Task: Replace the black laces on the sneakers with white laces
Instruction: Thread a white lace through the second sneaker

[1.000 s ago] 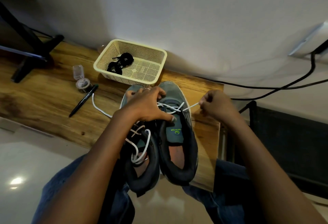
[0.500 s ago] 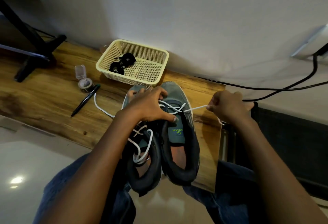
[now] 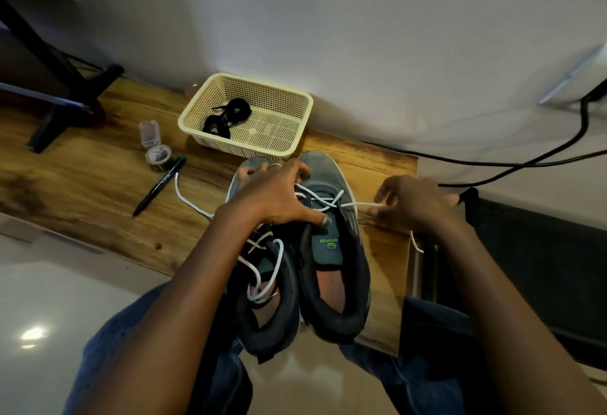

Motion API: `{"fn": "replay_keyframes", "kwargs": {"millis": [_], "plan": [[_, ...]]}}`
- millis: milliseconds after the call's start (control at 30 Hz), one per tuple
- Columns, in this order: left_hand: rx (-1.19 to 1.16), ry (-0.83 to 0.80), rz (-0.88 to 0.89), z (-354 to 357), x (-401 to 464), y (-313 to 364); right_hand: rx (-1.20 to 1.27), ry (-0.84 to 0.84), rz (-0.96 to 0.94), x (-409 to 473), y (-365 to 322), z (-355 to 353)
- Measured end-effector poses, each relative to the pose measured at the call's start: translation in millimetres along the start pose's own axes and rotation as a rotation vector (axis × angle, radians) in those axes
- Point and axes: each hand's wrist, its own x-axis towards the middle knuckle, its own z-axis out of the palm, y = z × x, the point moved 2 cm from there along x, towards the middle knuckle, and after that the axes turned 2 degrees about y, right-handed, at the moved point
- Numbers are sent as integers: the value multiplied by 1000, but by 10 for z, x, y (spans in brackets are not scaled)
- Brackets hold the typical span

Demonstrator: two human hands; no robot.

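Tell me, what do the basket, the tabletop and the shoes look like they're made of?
Basket: most likely moulded plastic, cream and matte, its walls and floor a regular grid of small holes. Tabletop: wood or a wood-look laminate, with brown grain streaks and a faint sheen; which one can't be told. Shoes: grey-blue textile uppers, soft and dull, with padded dark collars.

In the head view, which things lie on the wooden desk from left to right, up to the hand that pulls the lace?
Black stand foot → small clear container → black pen → cream basket → right sneaker → right hand pinching the white lace.
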Motion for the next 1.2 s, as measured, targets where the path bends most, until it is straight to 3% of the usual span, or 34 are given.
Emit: {"fn": "replay_keyframes", "kwargs": {"millis": [67, 133, 233, 333, 533, 833, 1033, 1200], "plan": [[4, 0, -1, 1, 5, 6, 147, -93, -113, -24, -121, 81], [2, 1, -4, 0, 6, 8, 144, -63, -163, -12, -197, 137], [2, 3, -4, -2, 10, 7, -29, 34, -80, -18, -181, 79], [31, 0, -3, 1, 4, 4, -107, -47, 0, -29, -124, 78], [36, 4, 3, -5, 2, 17, 103, -54, -99, 10, -190, 131], [-12, -5, -5, 6, 10, 7, -222, -48, 29, -77, -253, 58], [88, -39, -24, 51, 29, -19, -25, -176, -57, -55, -218, 112], [-4, -3, 11, 34, 40, -27, 159, -119, -221, -62, -241, 78]]}}
